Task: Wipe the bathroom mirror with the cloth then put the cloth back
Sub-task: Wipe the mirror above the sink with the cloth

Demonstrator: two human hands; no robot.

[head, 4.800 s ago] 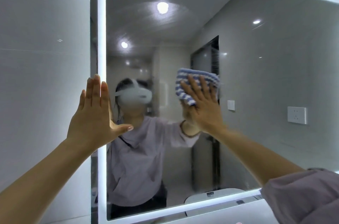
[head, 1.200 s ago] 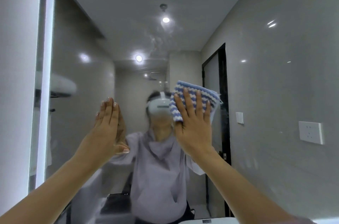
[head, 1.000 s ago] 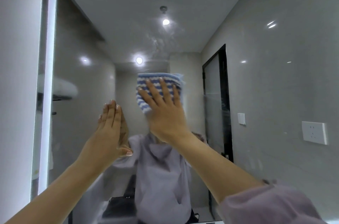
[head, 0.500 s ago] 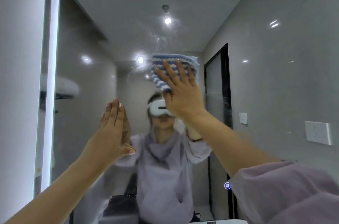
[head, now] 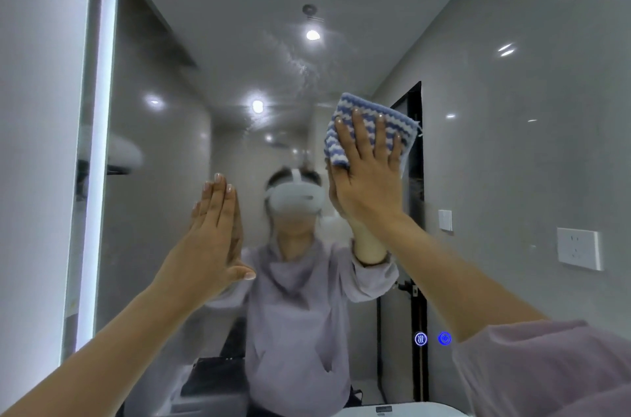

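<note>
Dim, glowing-edged mirror [head: 505, 160], soft blur

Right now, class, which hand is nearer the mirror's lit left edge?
Left. The left hand is raised just right of the lit edge; the right hand presses the cloth farther right.

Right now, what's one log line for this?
step: wiping | right hand: presses cloth on mirror | left hand: flat on mirror | return: pending

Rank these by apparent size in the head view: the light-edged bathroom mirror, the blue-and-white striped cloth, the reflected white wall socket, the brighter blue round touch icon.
1. light-edged bathroom mirror
2. blue-and-white striped cloth, partly covered
3. reflected white wall socket
4. brighter blue round touch icon
</note>
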